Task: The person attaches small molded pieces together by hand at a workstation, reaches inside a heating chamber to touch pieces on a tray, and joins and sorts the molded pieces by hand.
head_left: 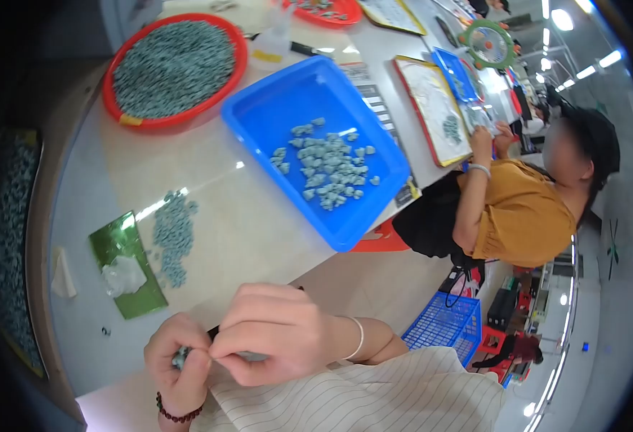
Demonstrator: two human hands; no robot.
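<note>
My left hand (179, 356), with a dark bead bracelet at the wrist, is curled around a small teal piece (181, 358) that shows between its fingers. Pressed against its thumb is my right hand (277, 335), wearing a white bangle. Its fingers are pinched, and what lies between their tips is too small to name. Beyond my hands, a loose pile of small teal pieces (174, 234) lies on the table beside a green sheet (118, 248) with crumpled clear plastic (123, 276) on it.
A blue tray (259, 129) holds larger teal pieces. A red round basin (241, 57) full of teal pieces stands at the upper left. On the right, a co-worker in a mustard top (525, 209) works at a red-edged tray (410, 93). A blue basket (442, 320) is below.
</note>
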